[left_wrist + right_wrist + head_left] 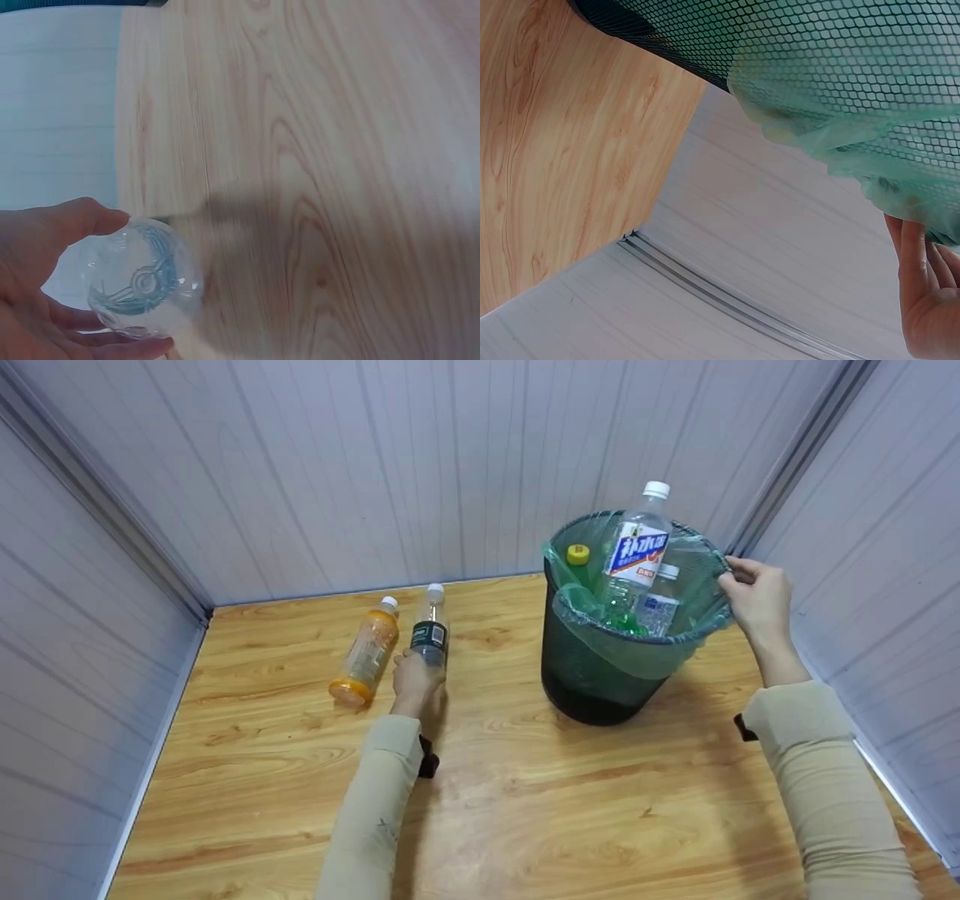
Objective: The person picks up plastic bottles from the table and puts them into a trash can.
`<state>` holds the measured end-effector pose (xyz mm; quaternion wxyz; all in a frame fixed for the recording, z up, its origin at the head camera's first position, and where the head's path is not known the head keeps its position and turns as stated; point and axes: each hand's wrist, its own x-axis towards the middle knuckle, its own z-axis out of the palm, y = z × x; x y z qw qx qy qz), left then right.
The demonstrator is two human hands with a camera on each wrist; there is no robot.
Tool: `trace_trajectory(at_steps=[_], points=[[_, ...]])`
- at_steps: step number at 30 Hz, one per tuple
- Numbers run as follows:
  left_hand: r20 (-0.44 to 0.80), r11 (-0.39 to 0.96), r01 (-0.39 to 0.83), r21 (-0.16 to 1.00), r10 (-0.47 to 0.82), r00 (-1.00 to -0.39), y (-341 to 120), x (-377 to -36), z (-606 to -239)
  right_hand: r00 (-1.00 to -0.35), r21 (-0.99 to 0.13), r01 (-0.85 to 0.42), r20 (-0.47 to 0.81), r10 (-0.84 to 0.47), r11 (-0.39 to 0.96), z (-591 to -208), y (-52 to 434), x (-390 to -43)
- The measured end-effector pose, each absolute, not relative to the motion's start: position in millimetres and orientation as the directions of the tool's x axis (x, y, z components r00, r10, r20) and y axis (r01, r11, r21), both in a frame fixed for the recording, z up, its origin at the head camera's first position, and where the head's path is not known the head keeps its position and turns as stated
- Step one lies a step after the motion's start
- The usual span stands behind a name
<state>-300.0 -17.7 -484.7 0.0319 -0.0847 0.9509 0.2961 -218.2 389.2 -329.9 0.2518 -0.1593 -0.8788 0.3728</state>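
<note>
My left hand [417, 678] grips the lower part of a clear plastic bottle [435, 607] with a dark green label and white cap. In the left wrist view, the thumb and fingers [82, 219] curl round the bottle's base [142, 279]. My right hand [761, 594] pinches the rim of a black mesh trash bin [574, 679], over its green bag liner [626, 649]. In the right wrist view the fingers [913, 259] hold the liner's folded edge, and the thumb is hidden. A white-capped bottle [637, 551] with a blue, white and red label sticks up out of the bin.
An orange-ended bottle [365, 656] with a white cap lies left of my left hand. A yellow-capped green bottle [577, 562] and another white-capped bottle [658, 604] are inside the bin. Pale panel walls [337, 472] enclose the wooden surface [525, 810] at the back and sides.
</note>
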Motion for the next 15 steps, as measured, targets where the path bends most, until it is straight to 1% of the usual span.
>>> trace_trajectory(at_steps=[3, 10, 15], points=[[-0.113, 0.833, -0.148, 0.533, -0.103, -0.988, -19.0, -293.1, -483.1, -0.82, -0.734, 0.087, 0.331, 0.467, 0.673, -330.7, 389.2, -218.7], [-0.189, 0.857, -0.118, 0.502, -0.025, -0.982, -22.0, -279.6, -480.1, -0.825, -0.741, 0.096, 0.315, 0.47, 0.665, -330.7, 389.9, -218.2], [-0.195, 0.868, -0.079, 0.49, 0.02, -0.981, -23.9, -268.7, -477.6, -0.831, -0.742, 0.106, 0.299, 0.468, 0.662, -329.3, 389.0, -218.1]])
